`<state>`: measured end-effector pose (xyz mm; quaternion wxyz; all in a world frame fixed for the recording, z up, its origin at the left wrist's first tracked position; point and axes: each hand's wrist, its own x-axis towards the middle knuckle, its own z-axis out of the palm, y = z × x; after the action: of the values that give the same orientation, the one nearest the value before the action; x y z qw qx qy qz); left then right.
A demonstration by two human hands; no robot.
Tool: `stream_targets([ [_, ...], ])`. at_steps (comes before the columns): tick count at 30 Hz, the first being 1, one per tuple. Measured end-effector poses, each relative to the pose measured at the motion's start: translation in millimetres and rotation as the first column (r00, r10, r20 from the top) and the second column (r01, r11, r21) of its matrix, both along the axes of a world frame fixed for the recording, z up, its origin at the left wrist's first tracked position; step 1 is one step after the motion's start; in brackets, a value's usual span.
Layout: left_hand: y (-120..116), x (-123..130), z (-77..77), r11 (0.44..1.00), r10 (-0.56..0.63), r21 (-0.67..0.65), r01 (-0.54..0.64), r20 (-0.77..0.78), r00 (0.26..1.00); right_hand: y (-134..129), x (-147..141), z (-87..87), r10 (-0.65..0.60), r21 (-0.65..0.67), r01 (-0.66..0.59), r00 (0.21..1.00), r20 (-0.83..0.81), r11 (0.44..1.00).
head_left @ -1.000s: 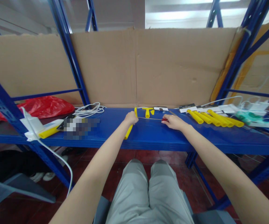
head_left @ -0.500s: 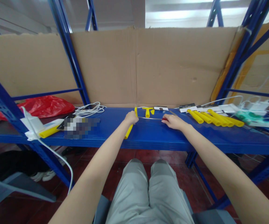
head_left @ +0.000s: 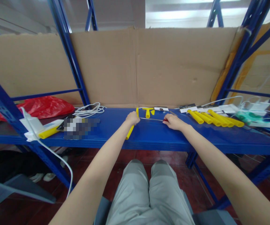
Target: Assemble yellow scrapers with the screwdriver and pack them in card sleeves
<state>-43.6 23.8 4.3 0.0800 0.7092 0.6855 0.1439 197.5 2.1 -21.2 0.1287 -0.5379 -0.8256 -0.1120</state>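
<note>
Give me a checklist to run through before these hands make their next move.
1. Left hand closed around the long yellow piece: ok.
2. Right hand closed on the red-handled tool: ok.
3. Tool's tip touching the long yellow piece: cannot tell, too small to make out beside the left hand.
4. T-shaped yellow piece apart from both hands: ok, it lies beyond the tool's shaft.
5. Yellow handles apart from the right hand: ok, they lie off to its right.
6. White cable coil apart from the left hand: ok.
</note>
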Motion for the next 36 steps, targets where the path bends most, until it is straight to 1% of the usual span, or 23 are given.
stream_targets([
  [6,2.1,5.5,-0.3,1.000,0.025,-0.003,-0.025,-0.003,1.000,3.0,3.1,-1.3,-0.046,-0.011,0.046,0.999,-0.007,0.999],
  [11,0.1,6.7,1.1,1.000,0.022,-0.016,-0.022,-0.014,1.000,3.4,3.5,-1.2,-0.052,-0.008,0.052,0.999,-0.009,0.999],
  [19,-4.1,8.9,1.4,1.000,0.019,0.018,-0.018,-0.059,0.998,2.5,4.6,0.3,-0.072,-0.013,0.072,0.997,-0.005,0.997],
  [29,-3.2,8.8,1.2,1.000,0.013,0.010,-0.013,-0.058,0.998,6.4,8.4,-2.7,-0.049,0.020,0.049,0.999,-0.005,0.999],
  [36,-5.6,10.4,3.1,1.000,0.009,-0.005,-0.009,-0.048,0.999,2.1,6.2,0.0,-0.104,-0.025,0.103,0.994,-0.025,0.994],
])
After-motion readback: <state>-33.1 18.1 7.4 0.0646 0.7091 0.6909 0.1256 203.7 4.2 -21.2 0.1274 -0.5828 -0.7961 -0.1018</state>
